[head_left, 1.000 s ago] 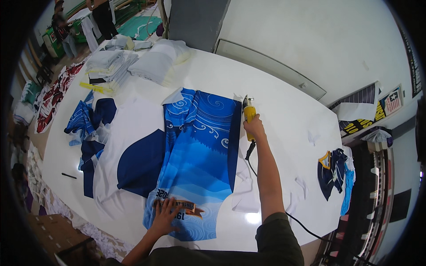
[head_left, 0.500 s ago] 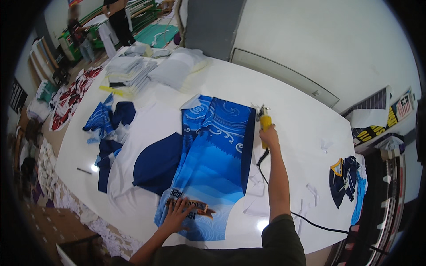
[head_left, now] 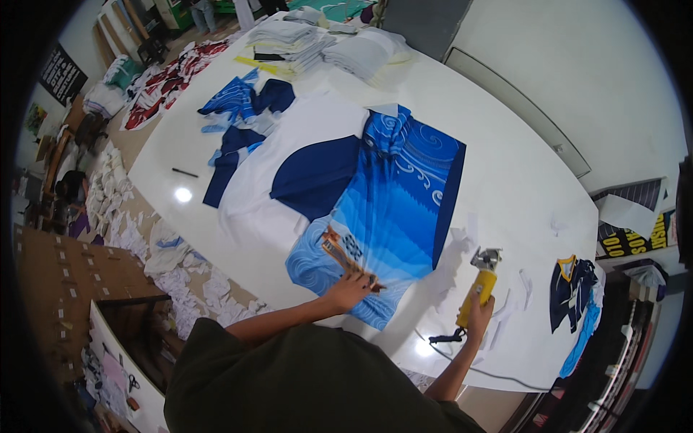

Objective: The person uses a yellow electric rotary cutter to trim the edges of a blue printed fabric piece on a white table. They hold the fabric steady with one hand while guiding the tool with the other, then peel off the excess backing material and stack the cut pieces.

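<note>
My left hand (head_left: 349,290) grips the near edge of a blue printed fabric panel (head_left: 411,224), which wrinkles and gathers towards my fingers. The panel has white swirls and a dark navy strip along its right side. My right hand (head_left: 478,316) is closed round the yellow body of an electric fabric cutter (head_left: 485,281), its metal head pointing away from me. The cutter is right of the panel, apart from it, with its cord trailing right. Left of the panel lies white fabric (head_left: 249,180) with a curved navy piece (head_left: 317,177).
Stacks of folded pale fabric (head_left: 364,54) stand at the white table's (head_left: 520,173) far end. Blue scraps (head_left: 234,105) and a dark pen-like stick (head_left: 185,172) lie at left. Navy garments (head_left: 570,292) lie at right. Floor scraps (head_left: 112,187) heap at left.
My right hand brought the cutter back towards me from the panel's far right corner. My left hand now grips the near edge, which has been pulled and creased. The view has shifted.
</note>
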### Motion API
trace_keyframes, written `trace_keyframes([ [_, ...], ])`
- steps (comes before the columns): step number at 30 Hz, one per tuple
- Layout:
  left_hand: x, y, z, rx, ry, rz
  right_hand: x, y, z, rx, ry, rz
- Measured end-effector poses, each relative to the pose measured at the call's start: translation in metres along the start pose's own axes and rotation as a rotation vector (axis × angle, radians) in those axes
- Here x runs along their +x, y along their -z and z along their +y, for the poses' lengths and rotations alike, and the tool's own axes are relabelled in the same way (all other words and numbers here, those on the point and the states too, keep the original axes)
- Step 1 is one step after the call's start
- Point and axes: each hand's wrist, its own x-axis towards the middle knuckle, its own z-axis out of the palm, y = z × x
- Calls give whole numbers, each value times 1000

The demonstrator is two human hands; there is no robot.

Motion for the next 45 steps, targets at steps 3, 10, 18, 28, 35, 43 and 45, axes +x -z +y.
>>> trace_keyframes([
  [3,6,7,3,-460,-191,-494,-54,15,8,92,-46,14],
  [10,22,183,-1,-817,-183,522,-111,23,27,229,-67,97],
  [18,-55,485,-76,-1090,-174,1268,-138,8,18,285,-76,122],
  [28,-69,544,-243,-400,4,1642,-154,-31,-19,290,-73,126],
  [35,-7,167,-244,183,472,865,-162,-47,-18,299,-106,128],
  [43,-92,96,-28,-54,558,-88,-169,-23,13,283,-208,188],
  [45,-78,103,-40,-59,596,115,-162,-14,22,252,-193,173],
])
